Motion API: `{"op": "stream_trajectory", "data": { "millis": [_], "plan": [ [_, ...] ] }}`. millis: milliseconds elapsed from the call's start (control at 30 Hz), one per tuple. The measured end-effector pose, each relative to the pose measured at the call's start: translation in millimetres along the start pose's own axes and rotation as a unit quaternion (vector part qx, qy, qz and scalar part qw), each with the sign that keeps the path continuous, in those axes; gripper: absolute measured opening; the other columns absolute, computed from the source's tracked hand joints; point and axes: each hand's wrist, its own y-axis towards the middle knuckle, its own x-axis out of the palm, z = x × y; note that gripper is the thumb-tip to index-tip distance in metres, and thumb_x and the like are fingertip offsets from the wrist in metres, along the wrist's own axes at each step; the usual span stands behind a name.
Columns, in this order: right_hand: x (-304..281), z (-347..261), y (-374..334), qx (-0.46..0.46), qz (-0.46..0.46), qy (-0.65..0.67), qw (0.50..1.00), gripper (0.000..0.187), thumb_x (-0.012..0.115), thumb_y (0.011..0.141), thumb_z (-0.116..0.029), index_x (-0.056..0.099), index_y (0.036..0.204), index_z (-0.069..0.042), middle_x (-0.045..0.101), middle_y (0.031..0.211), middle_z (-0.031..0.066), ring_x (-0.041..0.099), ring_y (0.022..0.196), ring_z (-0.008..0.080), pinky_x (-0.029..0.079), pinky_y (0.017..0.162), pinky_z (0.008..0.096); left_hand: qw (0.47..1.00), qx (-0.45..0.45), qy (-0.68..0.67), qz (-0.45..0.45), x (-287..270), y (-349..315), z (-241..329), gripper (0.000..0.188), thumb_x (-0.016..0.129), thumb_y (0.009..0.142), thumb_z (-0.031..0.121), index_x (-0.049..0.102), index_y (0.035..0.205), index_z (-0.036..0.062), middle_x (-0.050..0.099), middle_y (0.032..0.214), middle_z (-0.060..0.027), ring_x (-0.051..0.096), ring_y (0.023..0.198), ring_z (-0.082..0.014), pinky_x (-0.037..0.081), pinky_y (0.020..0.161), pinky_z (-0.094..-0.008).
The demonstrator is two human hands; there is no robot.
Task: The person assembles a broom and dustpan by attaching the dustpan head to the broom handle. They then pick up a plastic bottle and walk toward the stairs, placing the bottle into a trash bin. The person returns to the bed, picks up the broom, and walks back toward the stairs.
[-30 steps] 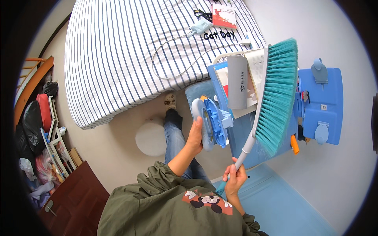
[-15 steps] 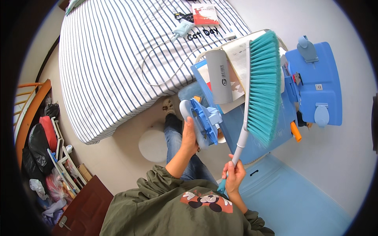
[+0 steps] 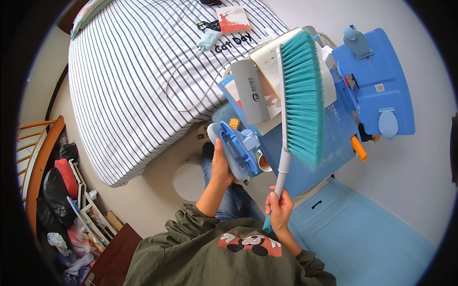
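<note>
My right hand (image 3: 280, 207) is closed round the pale grey and teal handle of a long brush (image 3: 301, 97). The brush stands nearly upright, its thick teal bristles facing right. On the left, my left hand (image 3: 220, 167) grips a flat, rounded plastic piece (image 3: 234, 148) in pale and darker blue, its thumb lying along the pale rim; its exact kind cannot be made out. Behind the brush is a blue table (image 3: 305, 167), partly hidden. It bears a grey box (image 3: 250, 91) and an open book (image 3: 268, 59).
A striped bed (image 3: 138, 95) fills the upper left, with a red and white book (image 3: 233, 20) and a light blue device on a cable. At right, a blue plastic panel (image 3: 377, 86) stands by the wall. A white round stool (image 3: 188, 183) is near my legs; bags (image 3: 59, 190) lie far left.
The view has shifted slightly, so the bed, table and panel sit differently in it. Both hands keep their holds; the brush and the blue piece appear a little farther left.
</note>
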Motion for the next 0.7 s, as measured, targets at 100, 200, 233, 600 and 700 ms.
{"op": "stream_trajectory", "data": {
  "millis": [100,200,233,600,700],
  "plan": [
    [11.9,3.6,-0.4,0.006,-0.004,-0.009,1.0,0.015,0.057,0.087,-0.013,0.051,0.094,-0.001,0.056,0.067,0.0041,0.042,0.044,0.0042,0.033,0.039,0.0194,1.0,0.001,0.021,-0.015,1.7,-2.2,1.2,0.066,0.047,0.085,0.057,0.038,0.128,0.0073,0.05,0.12,-0.0103,0.051,0.109,-0.0233,0.042,0.093,-0.0385],
    [23.7,12.2,3.2,0.013,-0.018,-0.029,0.999,0.016,0.058,0.086,-0.014,0.048,0.089,-0.003,0.058,0.07,0.0047,0.042,0.043,0.0041,0.033,0.037,0.0192,0.999,0.003,0.049,-0.013,-0.7,-1.0,0.6,0.069,0.045,0.085,0.059,0.036,0.129,0.0067,0.049,0.122,-0.0108,0.05,0.111,-0.023,0.042,0.094,-0.0377],
    [30.2,13.6,5.5,0.006,-0.019,-0.025,1.0,0.019,0.06,0.086,-0.018,0.046,0.086,-0.004,0.058,0.069,0.0041,0.042,0.042,0.0044,0.033,0.036,0.0194,0.998,0.01,0.059,-0.009,-3.2,1.6,-0.2,0.069,0.045,0.085,0.059,0.036,0.129,0.0069,0.049,0.121,-0.0107,0.05,0.111,-0.0229,0.042,0.094,-0.0377],
    [84.0,23.9,20.1,-0.016,0.078,0.061,0.995,0.023,0.057,0.089,-0.02,0.039,0.086,-0.006,0.045,0.062,0.0013,0.039,0.036,0.006,0.033,0.033,0.0206,0.994,-0.007,0.1,-0.04,-12.4,14.9,17.8,0.058,0.047,0.091,0.034,0.014,0.137,0.0237,0.029,0.135,-0.0066,0.033,0.124,-0.0231,0.034,0.1,-0.0428],
    [98.8,21.3,24.6,-0.027,0.153,0.096,0.983,0.022,0.056,0.089,-0.016,0.037,0.09,-0.005,0.045,0.061,0.002,0.038,0.036,0.0067,0.033,0.033,0.0214,0.991,-0.052,0.114,-0.047,-7.8,16.2,38.8,0.056,0.049,0.086,0.022,0.017,0.132,0.0233,0.032,0.127,-0.0058,0.035,0.12,-0.0242,0.035,0.097,-0.048]
  ]
}}
